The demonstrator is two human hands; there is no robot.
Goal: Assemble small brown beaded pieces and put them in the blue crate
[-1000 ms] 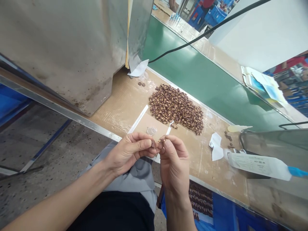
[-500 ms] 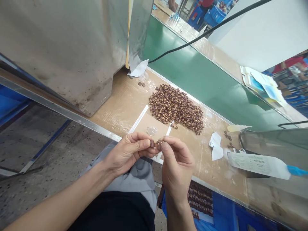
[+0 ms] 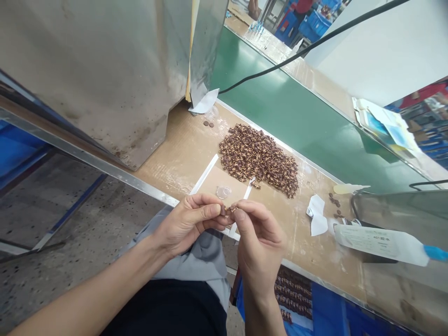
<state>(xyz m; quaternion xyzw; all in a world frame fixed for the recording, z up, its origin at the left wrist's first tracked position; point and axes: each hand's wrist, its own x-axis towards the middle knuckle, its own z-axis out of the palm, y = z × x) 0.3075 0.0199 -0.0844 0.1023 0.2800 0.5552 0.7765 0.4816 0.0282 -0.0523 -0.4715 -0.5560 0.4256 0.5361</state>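
My left hand (image 3: 194, 219) pinches a small brown and gold piece (image 3: 224, 211) between thumb and forefinger. Thumb and fingertips of my right hand (image 3: 257, 238) close on the same piece, or on a second one touching it; the fingertips hide which. Both hands meet just above the near edge of the cardboard-covered bench. Beyond them, clear round discs or rings (image 3: 223, 192) lie between two white strips. A large heap of similar brown and gold pieces (image 3: 259, 158) spreads over the bench behind.
To the right lie a white bottle with a blue tip (image 3: 383, 242), a crumpled white paper (image 3: 317, 214) and several brown discs (image 3: 335, 199). A metal panel (image 3: 115, 70) stands at left. Below the bench, a blue crate (image 3: 325, 303) holds rows of brown pieces (image 3: 293, 294).
The view has shifted slightly, so the bench and its contents sit a little further right. Both hands keep nearly the same pinching pose at the small piece.
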